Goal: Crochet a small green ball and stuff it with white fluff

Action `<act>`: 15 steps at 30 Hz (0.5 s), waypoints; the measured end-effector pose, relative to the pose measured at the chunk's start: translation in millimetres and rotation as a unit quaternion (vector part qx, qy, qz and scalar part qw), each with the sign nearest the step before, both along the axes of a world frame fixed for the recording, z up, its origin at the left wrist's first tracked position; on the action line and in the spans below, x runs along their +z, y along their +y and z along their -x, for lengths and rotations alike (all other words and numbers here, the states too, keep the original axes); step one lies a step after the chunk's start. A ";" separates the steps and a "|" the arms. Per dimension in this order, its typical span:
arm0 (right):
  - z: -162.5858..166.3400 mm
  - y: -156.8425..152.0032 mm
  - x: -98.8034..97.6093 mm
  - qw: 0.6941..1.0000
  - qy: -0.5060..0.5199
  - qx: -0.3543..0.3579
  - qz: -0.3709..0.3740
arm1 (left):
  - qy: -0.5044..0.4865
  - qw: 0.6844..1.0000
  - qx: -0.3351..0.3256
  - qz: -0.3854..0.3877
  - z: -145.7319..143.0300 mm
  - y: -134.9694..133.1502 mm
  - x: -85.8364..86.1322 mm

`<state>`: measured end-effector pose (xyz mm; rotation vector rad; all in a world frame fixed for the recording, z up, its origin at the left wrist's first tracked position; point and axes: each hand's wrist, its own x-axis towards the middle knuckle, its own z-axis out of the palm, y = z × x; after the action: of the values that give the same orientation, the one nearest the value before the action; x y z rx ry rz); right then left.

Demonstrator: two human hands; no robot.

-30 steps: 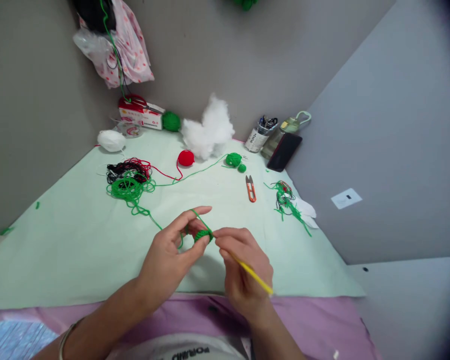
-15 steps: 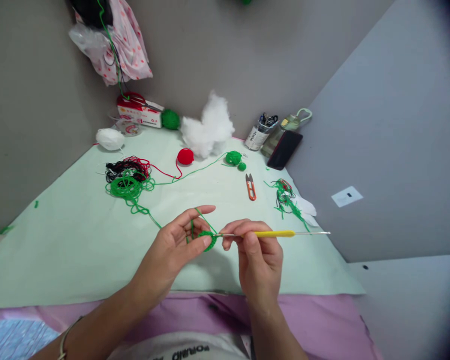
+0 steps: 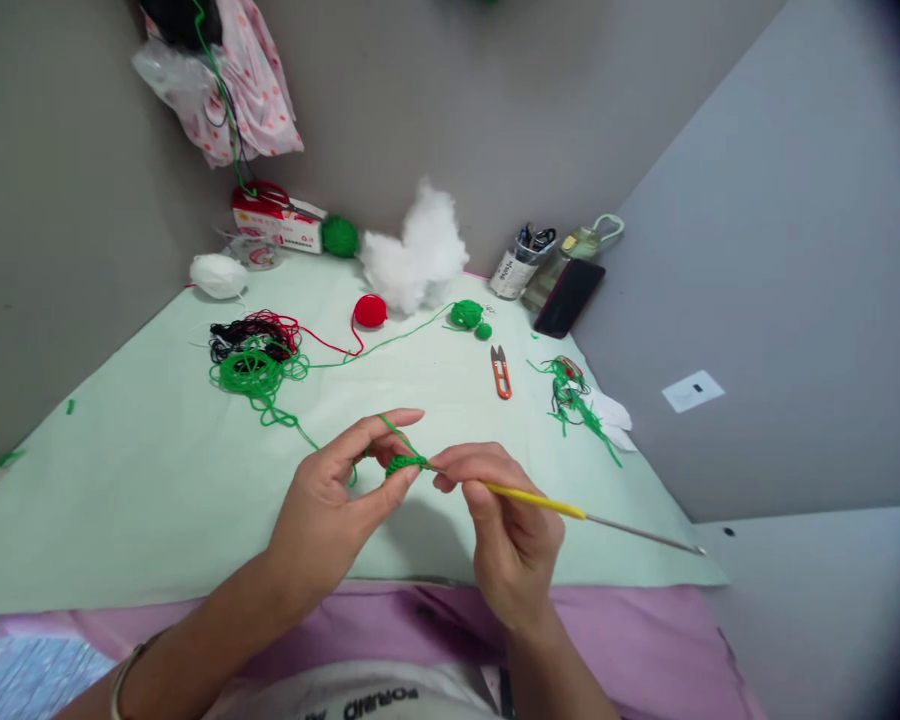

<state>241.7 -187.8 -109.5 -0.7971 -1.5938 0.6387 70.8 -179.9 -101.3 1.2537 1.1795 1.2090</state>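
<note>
One bare left hand (image 3: 322, 515) and one bare right hand (image 3: 519, 530) make two hands, to one yellow-gripped metal crochet hook (image 3: 540, 500) and one green crocheted piece (image 3: 403, 465). Balls on the pale green worktop (image 3: 157, 510) number five: one white yarn ball (image 3: 217, 276), one dark green yarn ball (image 3: 340, 237), one red yarn ball (image 3: 370, 311), one bright green yarn ball (image 3: 465, 314) and one tiny green ball (image 3: 483, 331). There is one pair of red-handled scissors (image 3: 307, 211), one pair of orange-handled snips (image 3: 505, 393), one flat black phone (image 3: 570, 298) and one fluffy white fibre wad (image 3: 416, 260).

Small handicraft workstation: grey panels (image 3: 495, 120) enclose a pale-covered worktop (image 3: 157, 480), which carries tangled yarn (image 3: 249, 372), a red yarn ball (image 3: 370, 311), white stuffing (image 3: 416, 258), orange thread snips (image 3: 502, 378) and a filled cup (image 3: 512, 275).
</note>
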 end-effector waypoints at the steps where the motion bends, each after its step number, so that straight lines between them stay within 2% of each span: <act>1: 0.1 -0.2 -0.7 1.000 0.000 -0.004 -0.005 | 0.009 1.000 0.004 -0.003 0.3 -0.3 1.0; 9: 5.1 -1.4 1.3 0.997 0.066 -0.025 0.011 | -0.041 0.999 -0.018 0.028 0.9 1.4 6.2; 15: 3.3 -2.9 0.7 0.999 0.033 -0.021 0.005 | -0.041 0.999 -0.012 0.027 1.4 0.8 5.5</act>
<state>238.5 -190.7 -108.7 -0.8081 -1.5106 0.6370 69.4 -179.2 -95.8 1.1650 1.1274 1.1919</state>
